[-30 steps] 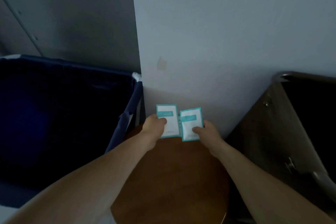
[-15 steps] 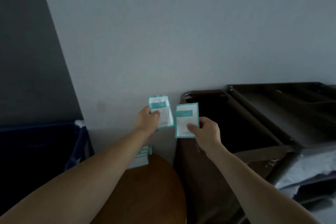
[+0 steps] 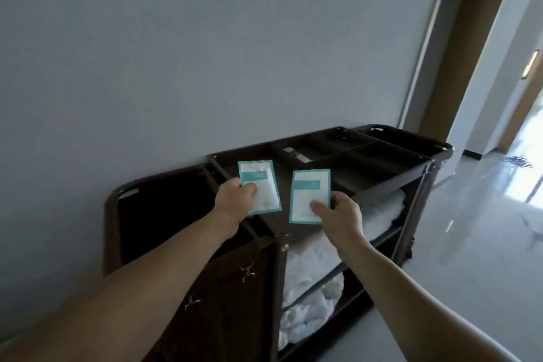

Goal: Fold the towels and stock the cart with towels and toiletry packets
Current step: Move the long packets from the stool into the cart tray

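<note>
My left hand (image 3: pixel 235 200) pinches a white and teal toiletry packet (image 3: pixel 263 182) by its lower edge. My right hand (image 3: pixel 338 213) pinches a second toiletry packet (image 3: pixel 308 191) of the same kind. Both packets are held upright in the air over the left end of the dark cart (image 3: pixel 435 153) and its top tray. That tray is split into several compartments (image 3: pixel 376 156). White towels (image 3: pixel 311 258) lie on the cart's open shelves below my right hand.
A dark brown bag (image 3: pixel 164 220) hangs at the cart's left end, against the grey wall (image 3: pixel 205 53). To the right a glossy floor (image 3: pixel 484 229) runs toward a bright doorway (image 3: pixel 526 156). A small item (image 3: pixel 293 153) lies in a back tray compartment.
The view swung right from the round wooden table and blue bin to the cart. Both hands carried their packets along and now hold them further apart over the tray.
</note>
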A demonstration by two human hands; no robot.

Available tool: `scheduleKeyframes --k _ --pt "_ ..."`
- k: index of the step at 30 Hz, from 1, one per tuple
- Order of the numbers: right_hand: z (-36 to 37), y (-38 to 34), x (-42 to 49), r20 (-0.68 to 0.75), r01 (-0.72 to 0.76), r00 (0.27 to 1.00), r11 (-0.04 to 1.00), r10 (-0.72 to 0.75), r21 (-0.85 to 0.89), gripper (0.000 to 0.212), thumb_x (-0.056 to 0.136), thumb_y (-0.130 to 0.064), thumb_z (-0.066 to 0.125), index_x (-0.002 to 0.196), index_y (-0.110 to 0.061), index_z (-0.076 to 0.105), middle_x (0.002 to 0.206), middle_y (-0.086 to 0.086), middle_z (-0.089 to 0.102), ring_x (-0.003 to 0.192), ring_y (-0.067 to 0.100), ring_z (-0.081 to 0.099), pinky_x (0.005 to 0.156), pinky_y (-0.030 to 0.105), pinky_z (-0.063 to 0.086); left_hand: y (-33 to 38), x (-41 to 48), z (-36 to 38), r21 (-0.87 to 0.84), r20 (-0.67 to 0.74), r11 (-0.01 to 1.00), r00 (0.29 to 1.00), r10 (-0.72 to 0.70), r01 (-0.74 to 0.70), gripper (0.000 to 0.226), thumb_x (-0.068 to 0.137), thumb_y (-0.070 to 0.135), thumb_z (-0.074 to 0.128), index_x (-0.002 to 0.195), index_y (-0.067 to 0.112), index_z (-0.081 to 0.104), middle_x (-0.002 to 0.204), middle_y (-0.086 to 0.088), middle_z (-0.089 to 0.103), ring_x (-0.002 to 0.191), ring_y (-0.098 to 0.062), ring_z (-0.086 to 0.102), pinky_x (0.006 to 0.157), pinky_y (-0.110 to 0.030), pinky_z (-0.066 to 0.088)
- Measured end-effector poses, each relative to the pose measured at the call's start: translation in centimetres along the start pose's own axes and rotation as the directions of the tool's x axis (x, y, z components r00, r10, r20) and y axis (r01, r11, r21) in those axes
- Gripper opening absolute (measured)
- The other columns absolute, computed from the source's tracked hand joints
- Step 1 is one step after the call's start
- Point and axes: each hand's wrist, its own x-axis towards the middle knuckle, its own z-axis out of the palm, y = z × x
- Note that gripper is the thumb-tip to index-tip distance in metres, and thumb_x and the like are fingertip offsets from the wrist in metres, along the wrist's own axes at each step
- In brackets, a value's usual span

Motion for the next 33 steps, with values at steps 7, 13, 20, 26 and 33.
scheduleKeyframes --k 7,13,20,26,33 --pt "-11.2 3.7 7.7 -0.150 -0.043 0.988 0.999 0.042 -0.003 0.006 0.094 -0.018 0.067 0.096 -0.021 0.062 0.085 -0.012 0.063 0.074 -0.001 0.059 0.041 0.006 0.039 2.7 2.9 14.0 0.013 0.139 0.999 0.989 0.044 -0.046 0.015 0.096 0.007 0.054 0.107 0.007 0.064 0.098 -0.009 0.066 0.080 -0.019 0.065 0.056 -0.026 0.051" --pt "-13.1 5.8 15.9 -0.172 -0.062 0.983 0.998 0.058 -0.017 0.012 0.091 -0.018 0.069 0.090 -0.028 0.062 0.082 -0.017 0.063 0.072 -0.004 0.060 0.042 0.005 0.040 3.7 9.1 20.9 -0.003 0.194 0.999 0.980 0.046 -0.046 0.015 0.098 0.008 0.052 0.109 0.011 0.060 0.105 -0.010 0.063 0.086 -0.022 0.063 0.064 -0.032 0.055" --pt "-12.3 6.2 28.5 -0.179 -0.066 0.983 0.988 0.040 -0.140 0.013 0.089 -0.021 0.072 0.098 -0.026 0.064 0.094 -0.006 0.072 0.083 0.008 0.069 0.066 0.025 0.056 4.7 19.8 26.4 -0.045 0.190 0.999 0.982 0.016 -0.007 0.010 0.097 0.007 0.053 0.106 0.010 0.058 0.109 -0.015 0.065 0.100 -0.032 0.067 0.086 -0.048 0.058" --pt "-11.4 6.8 38.4 -0.126 -0.129 0.985 0.988 0.118 -0.090 0.016 0.092 -0.017 0.069 0.106 -0.019 0.063 0.098 0.002 0.072 0.084 0.017 0.072 0.059 0.032 0.062 4.9 27.5 27.9 -0.057 0.161 0.998 0.987 0.011 -0.002 0.016 0.096 0.005 0.051 0.109 0.004 0.061 0.098 -0.011 0.067 0.083 -0.023 0.067 0.077 -0.038 0.058" --pt "-9.4 8.5 49.8 0.000 -0.085 0.996 0.977 0.087 -0.196 0.010 0.088 -0.013 0.068 0.098 -0.015 0.071 0.084 -0.002 0.072 0.077 0.014 0.069 0.064 0.028 0.054 4.2 34.2 30.2 0.029 0.007 1.000 1.000 0.004 -0.004 0.022 0.095 0.009 0.052 0.111 -0.001 0.063 0.110 -0.020 0.068 0.099 -0.036 0.067 0.090 -0.051 0.056"
